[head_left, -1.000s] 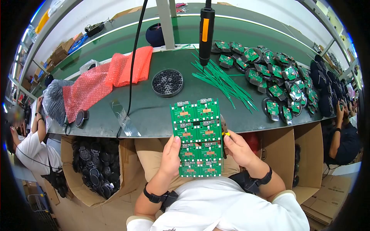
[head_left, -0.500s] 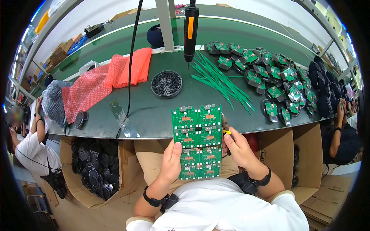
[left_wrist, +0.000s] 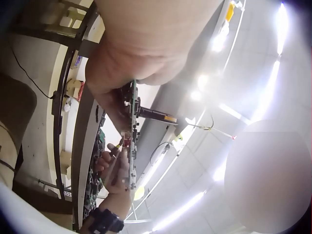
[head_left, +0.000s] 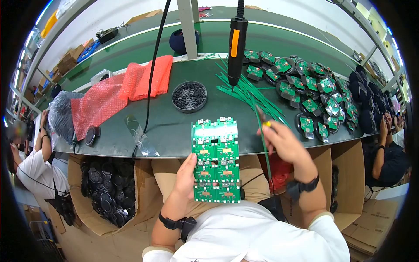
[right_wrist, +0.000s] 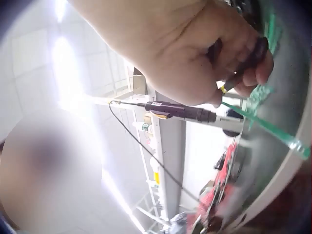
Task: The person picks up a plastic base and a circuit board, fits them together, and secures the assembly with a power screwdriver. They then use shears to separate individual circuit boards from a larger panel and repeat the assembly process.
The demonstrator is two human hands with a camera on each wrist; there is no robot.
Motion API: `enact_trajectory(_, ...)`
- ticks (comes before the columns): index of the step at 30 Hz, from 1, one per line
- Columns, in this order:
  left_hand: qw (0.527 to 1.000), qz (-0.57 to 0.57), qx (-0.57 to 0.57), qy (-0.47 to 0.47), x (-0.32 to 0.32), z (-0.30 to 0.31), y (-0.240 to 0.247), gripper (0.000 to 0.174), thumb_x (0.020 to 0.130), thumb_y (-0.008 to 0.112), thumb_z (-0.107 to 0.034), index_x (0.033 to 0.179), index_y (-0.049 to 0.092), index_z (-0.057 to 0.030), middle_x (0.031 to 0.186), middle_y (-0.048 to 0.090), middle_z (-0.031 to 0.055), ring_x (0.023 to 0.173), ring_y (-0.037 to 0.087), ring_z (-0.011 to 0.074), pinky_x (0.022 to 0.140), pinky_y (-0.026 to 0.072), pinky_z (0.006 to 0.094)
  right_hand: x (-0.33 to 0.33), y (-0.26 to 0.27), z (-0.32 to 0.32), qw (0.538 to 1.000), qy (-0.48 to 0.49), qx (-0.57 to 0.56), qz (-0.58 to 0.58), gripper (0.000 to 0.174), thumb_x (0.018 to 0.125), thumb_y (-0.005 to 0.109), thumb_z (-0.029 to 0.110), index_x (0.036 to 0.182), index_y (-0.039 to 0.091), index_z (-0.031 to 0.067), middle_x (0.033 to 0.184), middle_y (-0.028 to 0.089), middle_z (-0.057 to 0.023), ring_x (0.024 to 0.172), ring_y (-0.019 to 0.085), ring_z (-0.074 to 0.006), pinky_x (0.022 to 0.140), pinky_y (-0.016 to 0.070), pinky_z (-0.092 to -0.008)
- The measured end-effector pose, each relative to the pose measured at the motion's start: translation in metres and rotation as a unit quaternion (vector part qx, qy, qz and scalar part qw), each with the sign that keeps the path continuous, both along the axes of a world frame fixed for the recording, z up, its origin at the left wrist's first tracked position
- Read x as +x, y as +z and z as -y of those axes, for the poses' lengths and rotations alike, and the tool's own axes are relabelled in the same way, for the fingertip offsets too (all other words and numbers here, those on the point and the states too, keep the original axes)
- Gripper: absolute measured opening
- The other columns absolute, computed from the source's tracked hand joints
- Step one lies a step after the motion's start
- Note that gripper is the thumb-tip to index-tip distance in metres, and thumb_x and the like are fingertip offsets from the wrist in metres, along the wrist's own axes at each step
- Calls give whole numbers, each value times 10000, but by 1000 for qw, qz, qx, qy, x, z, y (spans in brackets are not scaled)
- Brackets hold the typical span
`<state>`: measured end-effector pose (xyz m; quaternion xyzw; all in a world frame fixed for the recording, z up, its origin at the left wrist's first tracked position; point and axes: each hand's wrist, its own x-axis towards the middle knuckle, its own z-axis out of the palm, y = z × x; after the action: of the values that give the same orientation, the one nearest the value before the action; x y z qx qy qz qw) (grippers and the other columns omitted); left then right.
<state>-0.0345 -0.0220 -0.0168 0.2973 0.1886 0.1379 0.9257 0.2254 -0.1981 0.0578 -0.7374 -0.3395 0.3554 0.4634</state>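
The left hand (head_left: 185,174) pinched the circuit board panel (head_left: 216,159) by its 9 o'clock edge, thumb on the face and fingers behind. It held the panel up over the lap, its top overlapping the near edge of the counter (head_left: 174,126). At 3 o'clock of the panel and apart from it, the right hand (head_left: 283,142) was curled round small cutters (head_left: 261,117) bearing a yellow mark. A thin green strip (head_left: 268,168) ran down past that hand.

From the panel:
- A powered screwdriver (head_left: 235,43) hung at 12 o'clock.
- A round dish of black parts (head_left: 189,94) sat at 11 o'clock.
- Loose green strips (head_left: 248,94) lay at 1 o'clock.
- Round housings with green boards (head_left: 314,87) were heaped at 2 o'clock.
- Red bubble wrap (head_left: 118,91) lay at 10 o'clock.
- A cardboard box of black discs (head_left: 104,187) stood at 8 o'clock.
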Motion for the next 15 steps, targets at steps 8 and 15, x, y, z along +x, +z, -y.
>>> enact_trajectory(8, 993, -9, 48, -104, -8, -17, -4, 452, 1134, 417, -245, 1495, 466, 23, 1397, 645, 164, 1210, 685, 264, 1028, 569, 395, 65, -4, -42, 855, -106, -85, 501, 322, 1016, 590, 221, 1154, 603, -70, 1047, 689, -281, 958, 668, -445, 877, 518, -526)
enact_trajectory(15, 924, -7, 134, -357, -12, -55, 25, 518, 1135, 454, -265, 1519, 463, 83, 1387, 664, 152, 1248, 651, 204, 1078, 514, 356, -15, 13, -24, 995, 24, 79, -59, 255, 958, 777, 176, 1101, 637, 17, 964, 685, -20, 875, 616, -100, 781, 514, -299)
